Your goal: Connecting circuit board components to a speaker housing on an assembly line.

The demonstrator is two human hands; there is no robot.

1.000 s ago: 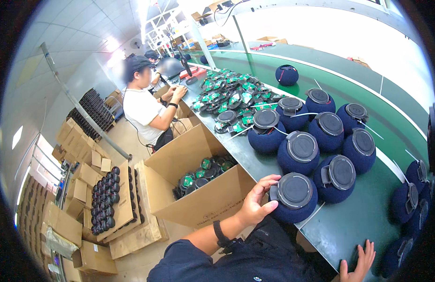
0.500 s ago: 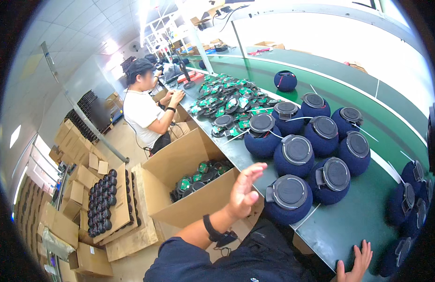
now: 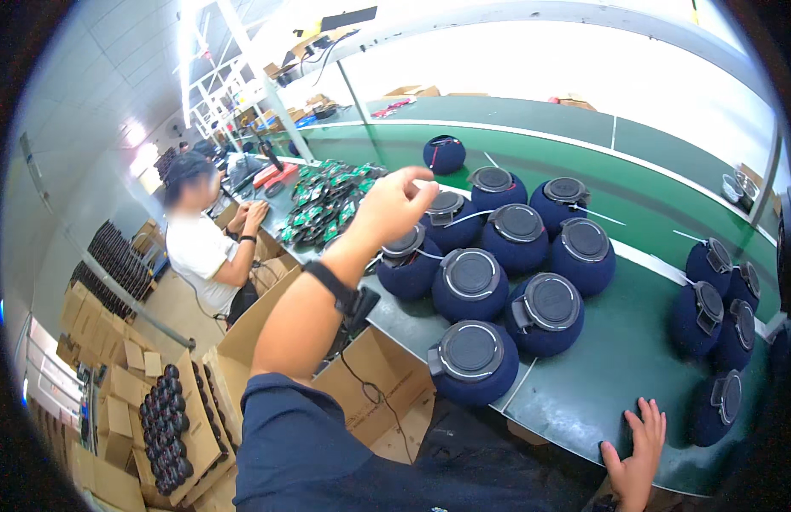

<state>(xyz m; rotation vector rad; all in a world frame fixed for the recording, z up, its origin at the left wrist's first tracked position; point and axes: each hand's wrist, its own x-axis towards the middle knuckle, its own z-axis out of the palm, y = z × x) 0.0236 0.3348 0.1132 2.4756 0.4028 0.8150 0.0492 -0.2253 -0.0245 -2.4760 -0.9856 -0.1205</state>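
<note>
Left hand [image 3: 388, 212] raised at the far left of the clustered navy round units [image 3: 470, 360], overlapping them and the circuit-board pile [image 3: 323, 203] in view; fingers curled, thumb close to them, contents of the grip cannot be told. Right hand [image 3: 639, 452] laid on the green tabletop [image 3: 575, 422] at its near edge, right of the cluster, fingers moderately spread, thumb apart. Cluster sits centrally, black round caps up, white strips protruding from several. Second group [image 3: 696, 317] of like units at right; a single navy ball [image 3: 444, 155] at the far side. Cardboard box [image 3: 382, 380] near left, below table edge; seated co-worker [image 3: 199, 243] farther left.
</note>
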